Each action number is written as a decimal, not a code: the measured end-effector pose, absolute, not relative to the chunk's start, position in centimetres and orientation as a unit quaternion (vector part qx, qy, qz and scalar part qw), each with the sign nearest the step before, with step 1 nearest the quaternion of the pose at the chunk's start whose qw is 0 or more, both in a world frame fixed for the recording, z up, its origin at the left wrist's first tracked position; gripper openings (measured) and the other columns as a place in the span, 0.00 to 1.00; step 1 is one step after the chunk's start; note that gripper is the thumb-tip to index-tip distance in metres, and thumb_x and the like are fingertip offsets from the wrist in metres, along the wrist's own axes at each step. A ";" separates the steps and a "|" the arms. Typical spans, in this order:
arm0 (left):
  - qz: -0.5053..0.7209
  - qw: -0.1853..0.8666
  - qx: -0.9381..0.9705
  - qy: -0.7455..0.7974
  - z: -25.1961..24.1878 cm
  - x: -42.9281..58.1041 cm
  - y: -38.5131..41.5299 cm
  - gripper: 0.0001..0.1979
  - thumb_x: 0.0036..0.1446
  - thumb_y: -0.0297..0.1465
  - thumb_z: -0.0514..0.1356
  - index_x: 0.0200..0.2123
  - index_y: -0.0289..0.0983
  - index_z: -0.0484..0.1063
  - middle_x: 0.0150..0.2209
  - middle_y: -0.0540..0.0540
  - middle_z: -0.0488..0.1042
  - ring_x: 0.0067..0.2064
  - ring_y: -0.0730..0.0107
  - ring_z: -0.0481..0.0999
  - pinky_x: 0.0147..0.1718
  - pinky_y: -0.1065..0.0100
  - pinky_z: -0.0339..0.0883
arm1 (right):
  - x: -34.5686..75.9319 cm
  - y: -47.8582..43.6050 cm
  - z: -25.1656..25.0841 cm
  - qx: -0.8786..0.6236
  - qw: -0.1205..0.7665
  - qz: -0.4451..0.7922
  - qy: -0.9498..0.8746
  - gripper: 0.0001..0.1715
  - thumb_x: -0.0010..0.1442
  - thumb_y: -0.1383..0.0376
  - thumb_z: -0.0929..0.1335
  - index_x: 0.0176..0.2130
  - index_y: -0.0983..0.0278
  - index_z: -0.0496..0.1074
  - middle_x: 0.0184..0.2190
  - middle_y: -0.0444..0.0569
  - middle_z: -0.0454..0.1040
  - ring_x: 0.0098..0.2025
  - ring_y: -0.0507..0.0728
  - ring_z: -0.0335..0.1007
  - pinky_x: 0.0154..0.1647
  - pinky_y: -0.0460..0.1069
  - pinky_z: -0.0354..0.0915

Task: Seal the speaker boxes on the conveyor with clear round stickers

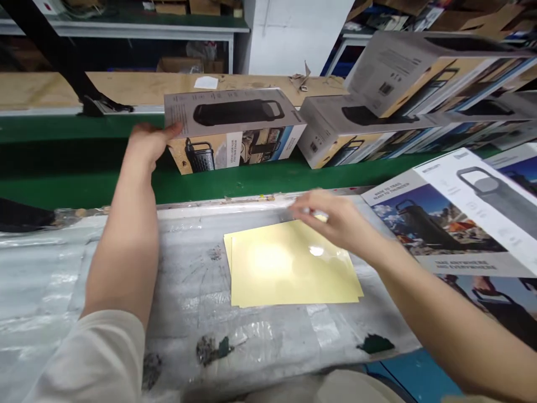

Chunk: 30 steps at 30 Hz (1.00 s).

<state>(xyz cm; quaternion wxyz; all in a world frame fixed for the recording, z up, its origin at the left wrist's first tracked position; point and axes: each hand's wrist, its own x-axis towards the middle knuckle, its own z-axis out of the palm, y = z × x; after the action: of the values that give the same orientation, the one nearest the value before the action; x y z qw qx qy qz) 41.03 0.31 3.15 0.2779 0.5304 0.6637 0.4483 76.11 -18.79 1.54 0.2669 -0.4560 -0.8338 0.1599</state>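
Note:
My left hand [153,140] is at the left end of a printed cardboard box [235,120], its thumb on the top edge and its other fingers partly hidden behind the end. The box lies on the green belt, with a picture of a black speaker on its upper face. My right hand [325,215] is over the far edge of a small stack of glossy yellow sheets [289,268]. Its fingers are pinched together and slightly blurred. Something small and pale shows at the fingertips, too indistinct to name. The sheets lie on a tape-covered grey work surface [184,319].
More printed boxes [335,134] stand to the right on the green belt [201,187], one [419,73] tilted on top. Large printed cartons [444,224] lie near my right arm. A black post [54,50] rises at the left. Shelves with cardboard stand behind.

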 end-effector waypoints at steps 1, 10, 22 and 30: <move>0.435 0.187 0.542 0.694 4.4 41.7 -0.5 0.25 0.49 0.42 0.77 0.43 0.40 0.70 0.56 0.47 0.77 0.60 0.49 0.68 0.65 0.41 0.58 | 77.0 -21.1 0.8 -0.461 0.259 0.183 -0.829 0.10 0.70 0.65 0.67 0.45 0.58 0.80 0.41 0.51 0.82 0.45 0.62 0.79 0.47 0.59 0.76; 0.009 0.309 0.900 0.309 5.4 55.7 -13.2 0.03 0.54 0.26 0.65 0.31 0.39 0.73 0.31 0.49 0.75 0.34 0.64 0.73 0.35 0.65 0.61 | 76.7 -26.9 -4.1 -0.494 0.194 0.159 -0.832 0.14 0.70 0.71 0.64 0.45 0.60 0.78 0.40 0.52 0.77 0.43 0.62 0.75 0.42 0.54 0.73; -0.146 0.304 0.904 0.262 1.8 57.5 -14.2 0.07 0.52 0.23 0.65 0.32 0.40 0.72 0.35 0.49 0.73 0.39 0.62 0.70 0.32 0.67 0.53 | 76.9 -26.3 -3.8 -0.472 0.144 0.160 -0.855 0.16 0.67 0.74 0.63 0.39 0.60 0.77 0.37 0.50 0.75 0.39 0.59 0.72 0.36 0.51 0.67; -0.103 0.314 0.905 0.268 1.1 57.1 -15.0 0.10 0.49 0.19 0.62 0.29 0.41 0.70 0.30 0.50 0.70 0.34 0.63 0.66 0.33 0.65 0.52 | 78.9 -28.0 -5.3 -0.450 0.190 0.175 -0.855 0.23 0.69 0.71 0.65 0.56 0.52 0.77 0.57 0.55 0.73 0.54 0.65 0.72 0.49 0.58 0.73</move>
<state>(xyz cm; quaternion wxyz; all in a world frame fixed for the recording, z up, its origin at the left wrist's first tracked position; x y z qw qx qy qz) 57.09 -15.01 1.10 0.3138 0.9052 0.2677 -0.1026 78.86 -28.04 -5.35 0.1899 -0.4495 -0.8552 0.1748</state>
